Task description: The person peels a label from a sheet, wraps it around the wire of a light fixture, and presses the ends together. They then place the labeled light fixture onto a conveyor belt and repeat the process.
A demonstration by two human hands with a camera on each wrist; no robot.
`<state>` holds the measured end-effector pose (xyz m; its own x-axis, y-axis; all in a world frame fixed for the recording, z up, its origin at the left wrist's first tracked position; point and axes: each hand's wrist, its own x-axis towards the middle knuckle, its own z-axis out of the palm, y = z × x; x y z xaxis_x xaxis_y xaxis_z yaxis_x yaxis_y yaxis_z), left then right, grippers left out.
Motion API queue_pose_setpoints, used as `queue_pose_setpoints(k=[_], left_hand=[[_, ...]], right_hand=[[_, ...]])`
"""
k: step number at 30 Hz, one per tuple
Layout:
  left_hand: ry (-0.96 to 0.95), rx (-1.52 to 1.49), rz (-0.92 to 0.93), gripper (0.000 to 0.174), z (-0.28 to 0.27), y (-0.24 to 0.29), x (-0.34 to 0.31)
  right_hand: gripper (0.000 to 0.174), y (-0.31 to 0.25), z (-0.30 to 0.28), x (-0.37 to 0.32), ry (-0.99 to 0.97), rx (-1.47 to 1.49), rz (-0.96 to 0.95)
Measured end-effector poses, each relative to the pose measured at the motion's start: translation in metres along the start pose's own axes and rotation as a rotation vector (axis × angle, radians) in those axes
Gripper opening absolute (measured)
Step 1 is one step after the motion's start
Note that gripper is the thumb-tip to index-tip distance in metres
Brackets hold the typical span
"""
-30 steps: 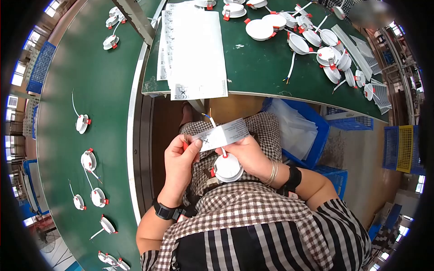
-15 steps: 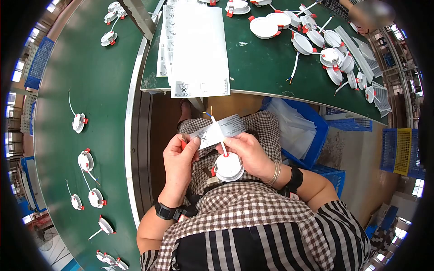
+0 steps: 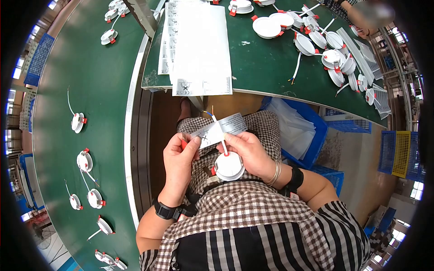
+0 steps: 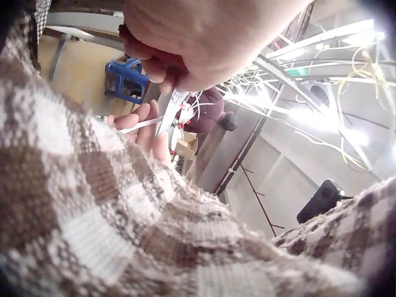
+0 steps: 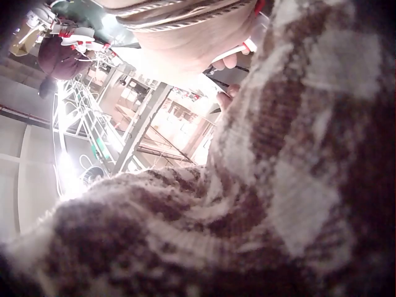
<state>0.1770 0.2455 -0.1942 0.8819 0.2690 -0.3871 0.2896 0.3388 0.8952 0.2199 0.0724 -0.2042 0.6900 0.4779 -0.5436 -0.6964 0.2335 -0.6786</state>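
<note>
In the head view the left hand [image 3: 179,156] pinches the left end of a silver-white printed label [image 3: 210,136] between thumb and fingers. The right hand [image 3: 250,152] pinches the label's middle and the white cable [image 3: 224,145] of a round white lamp [image 3: 229,166]. The label lies across the cable, whose bare coloured wire ends stick out above it. Below the hands the lamp rests against the checked apron. A small red piece shows at the left fingers. The left wrist view has the left hand [image 4: 198,40] above the label's edge; in the right wrist view the right hand [image 5: 179,46] is partly washed out.
Label sheets [image 3: 202,49] lie on the green table [image 3: 257,67] ahead, with several white lamps [image 3: 266,27] to their right. More lamps are spread along the left green surface [image 3: 113,90]. A blue bin [image 3: 322,135] with plastic bags stands below the table. Another person's arm [image 3: 350,11] shows at top right.
The label's right part has tilted and bent slightly, and the right thumb has shifted along it near the cable. Both hands keep their grip; the view has shifted a little.
</note>
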Motion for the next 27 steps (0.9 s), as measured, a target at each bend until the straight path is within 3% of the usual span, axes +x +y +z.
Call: queue_pose_setpoints(k=[21,24,27], left_hand=[[0.008,0.056,0.02,0.009,0.004,0.006,0.005],[0.0,0.103,0.044,0.009,0.004,0.01,0.005],[-0.009,0.141,0.056,0.009,0.004,0.012,0.006]], right_hand=[[0.029,-0.008,0.005,0.008,0.081,0.092,0.036],[0.032,-0.007,0.004,0.011,0.051,0.113,-0.017],[0.035,-0.006,0.008,0.007,0.156,0.102,-0.105]])
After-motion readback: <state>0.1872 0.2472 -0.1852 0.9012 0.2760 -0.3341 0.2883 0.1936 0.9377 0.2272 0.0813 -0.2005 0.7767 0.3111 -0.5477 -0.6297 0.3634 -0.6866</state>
